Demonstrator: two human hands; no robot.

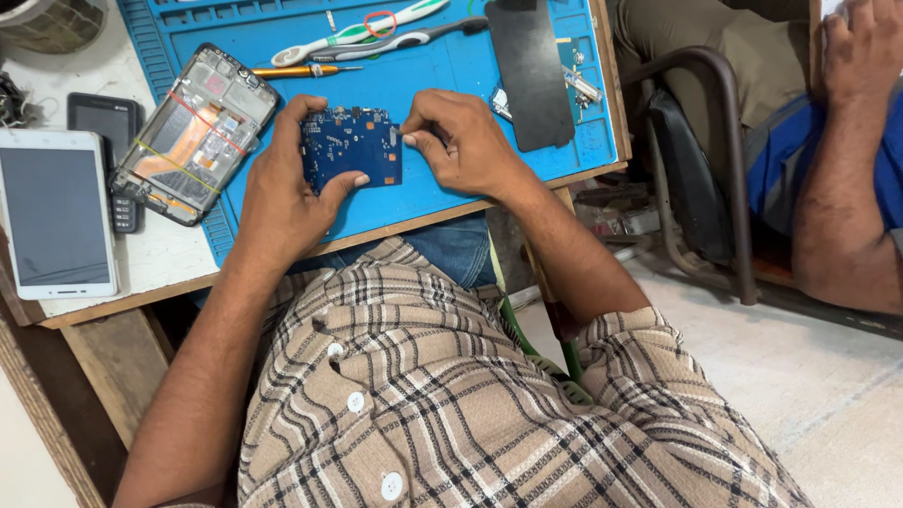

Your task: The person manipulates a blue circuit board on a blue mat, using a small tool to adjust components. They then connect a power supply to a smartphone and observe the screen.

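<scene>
A blue circuit board [350, 146] lies on the blue work mat [442, 61]. My left hand [282, 183] grips the board, fingers along its left edge and thumb on its lower right corner. My right hand [456, 141] pinches at the board's right edge with thumb and forefinger; whether a small part sits between the fingertips cannot be made out. An opened phone frame [193, 136] bound with rubber bands lies just left of my left hand.
A white phone [55, 214] and a small dark phone [105, 120] lie on the desk at left. Toothbrushes [362, 33], a yellow-handled screwdriver [301, 71] and a black phone panel [529, 71] rest on the mat. Another person's arm [847, 160] and a chair [696, 160] are at right.
</scene>
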